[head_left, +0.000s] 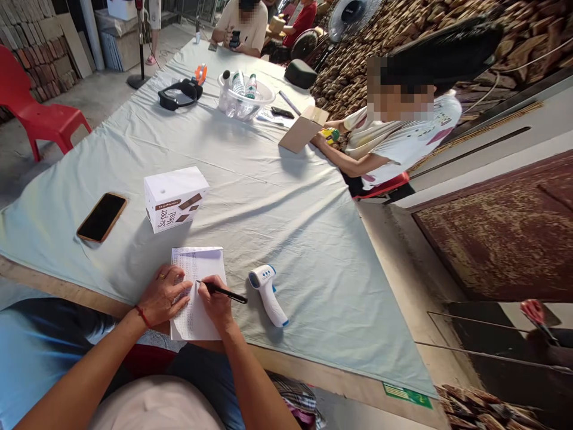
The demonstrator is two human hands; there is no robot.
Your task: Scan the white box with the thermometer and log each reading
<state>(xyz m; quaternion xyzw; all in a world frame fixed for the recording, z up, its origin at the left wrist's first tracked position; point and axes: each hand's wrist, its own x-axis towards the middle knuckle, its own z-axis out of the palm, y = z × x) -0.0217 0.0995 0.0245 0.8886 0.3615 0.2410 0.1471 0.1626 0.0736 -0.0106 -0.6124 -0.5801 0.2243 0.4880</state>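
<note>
My right hand (pixel 216 301) grips a black pen (pixel 228 292), its tip against a sheet of paper (pixel 197 325) at the table's near edge. Rows of small writing cover the left part of the sheet. Flat on the paper's left side rests my left hand (pixel 166 294), fingers spread, with a ring and a red wrist cord. A white and blue infrared thermometer (pixel 269 295) lies just right of my right hand. Beyond the paper stands a white box (pixel 176 200) with brown print. A smartphone (pixel 102 217) in a tan case lies to the left.
Further along the cloth-covered table (pixel 313 239) are black headphones (pixel 179 94), an orange tape dispenser (pixel 200 73) and a clear basin (pixel 246 98) of bottles. At the right edge a seated person (pixel 385 137) handles a cardboard box (pixel 303 129). Another person (pixel 242 27) sits at the far end.
</note>
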